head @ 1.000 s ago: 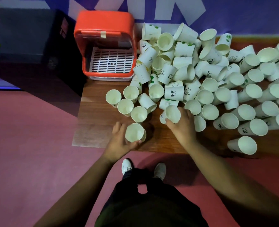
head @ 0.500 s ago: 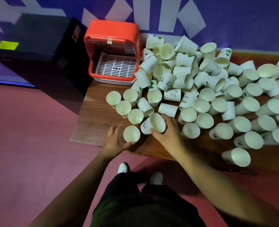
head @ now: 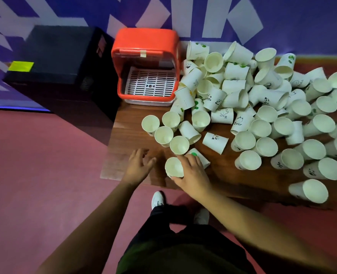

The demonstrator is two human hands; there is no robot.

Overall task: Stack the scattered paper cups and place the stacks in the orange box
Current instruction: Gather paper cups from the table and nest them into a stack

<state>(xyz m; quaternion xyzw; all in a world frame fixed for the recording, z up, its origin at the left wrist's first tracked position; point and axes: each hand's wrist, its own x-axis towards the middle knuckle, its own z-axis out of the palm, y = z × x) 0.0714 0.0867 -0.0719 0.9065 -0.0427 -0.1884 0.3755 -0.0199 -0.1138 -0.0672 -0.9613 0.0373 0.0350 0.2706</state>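
My right hand [head: 192,173] grips an upright white paper cup [head: 173,167] near the front left of the wooden table [head: 124,143], fingers over its far rim and thumb at its near rim. A cup with a green dot [head: 200,156] lies on its side just behind those fingers. My left hand [head: 140,165] hovers open beside the held cup, holding nothing. The orange box [head: 144,42] stands open at the table's back left, with a white grate [head: 150,84] inside and no cups in it. Several loose cups [head: 262,107] are piled to its right.
Several upright cups [head: 163,133] stand in a cluster just behind my hands. A black case [head: 60,60] sits left of the orange box. The table's front edge runs just under my wrists, with my shoes [head: 157,200] on the red floor below.
My left hand has let go of the upright cup and opened. My right hand moved left from the pile with a cup and now grips the cup at the table's front.
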